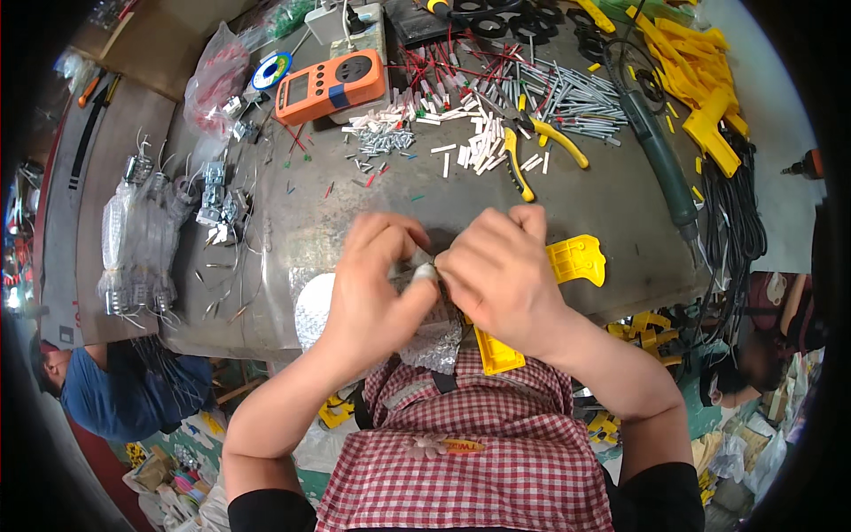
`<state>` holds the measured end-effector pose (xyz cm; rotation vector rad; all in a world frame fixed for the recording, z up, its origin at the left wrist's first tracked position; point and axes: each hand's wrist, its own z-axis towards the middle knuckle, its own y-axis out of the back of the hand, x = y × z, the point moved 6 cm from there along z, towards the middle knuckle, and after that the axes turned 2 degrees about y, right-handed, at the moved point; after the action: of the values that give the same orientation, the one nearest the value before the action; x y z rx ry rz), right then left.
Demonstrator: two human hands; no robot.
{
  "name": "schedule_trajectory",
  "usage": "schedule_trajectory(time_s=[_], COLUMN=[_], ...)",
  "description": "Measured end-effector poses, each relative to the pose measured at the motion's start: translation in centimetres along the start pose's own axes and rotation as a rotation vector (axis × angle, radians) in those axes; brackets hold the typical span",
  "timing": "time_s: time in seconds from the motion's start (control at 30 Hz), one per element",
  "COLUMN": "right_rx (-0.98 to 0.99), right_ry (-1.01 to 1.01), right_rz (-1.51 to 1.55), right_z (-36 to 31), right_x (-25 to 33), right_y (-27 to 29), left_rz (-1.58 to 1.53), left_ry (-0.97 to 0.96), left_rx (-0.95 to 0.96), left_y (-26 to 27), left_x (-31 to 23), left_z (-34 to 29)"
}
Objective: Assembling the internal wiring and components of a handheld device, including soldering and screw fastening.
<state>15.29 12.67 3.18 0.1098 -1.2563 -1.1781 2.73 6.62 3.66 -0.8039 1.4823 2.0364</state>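
Observation:
Both hands meet in front of my chest over the near edge of the bench. My left hand (377, 288) is closed, its thumb and fingers pinched together, with a whitish covering on the thumb tip. Close against it, my right hand (507, 275) is also closed with bent fingers. Whatever they pinch between them is too small and hidden to name. A yellow plastic housing part (581, 260) shows beyond my right hand, and a yellow piece (498, 353) shows below it. Beneath my left hand lies a silvery crinkled sheet (434, 346) with a white patch (315, 310).
Cutters (523, 160) with yellow handles lie among white sleeves (483, 146) and grey rods (581, 102). An orange meter (330, 87) stands behind screws (381, 137). A green-handled tool (660, 155) lies right; bagged parts (142, 235) lie left. A person in blue (133, 390) is at left.

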Motion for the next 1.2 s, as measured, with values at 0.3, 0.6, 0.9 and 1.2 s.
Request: schedule_trajectory(time_s=[0.3, 0.6, 0.9, 1.2], right_rx=[0.178, -0.006, -0.138, -0.068], right_ry=[-0.106, 0.003, 0.143, 0.104], right_rz=[0.36, 0.136, -0.086, 0.028], right_z=[0.2, -0.3, -0.4, -0.4], right_x=[-2.0, -0.9, 0.4, -0.2], right_y=[-0.3, 0.5, 1.1, 0.7], left_rz=[0.272, -0.459, -0.734, -0.741], left_ry=[-0.399, 0.376, 0.855, 0.54], left_rx=[0.071, 0.083, 0.291, 0.222], left_y=[1.6, -0.1, -2.1, -1.7], left_x=[-2.1, 2.6, 3.2, 2.6], left_z=[0.7, -0.7, -2.5, -1.6])
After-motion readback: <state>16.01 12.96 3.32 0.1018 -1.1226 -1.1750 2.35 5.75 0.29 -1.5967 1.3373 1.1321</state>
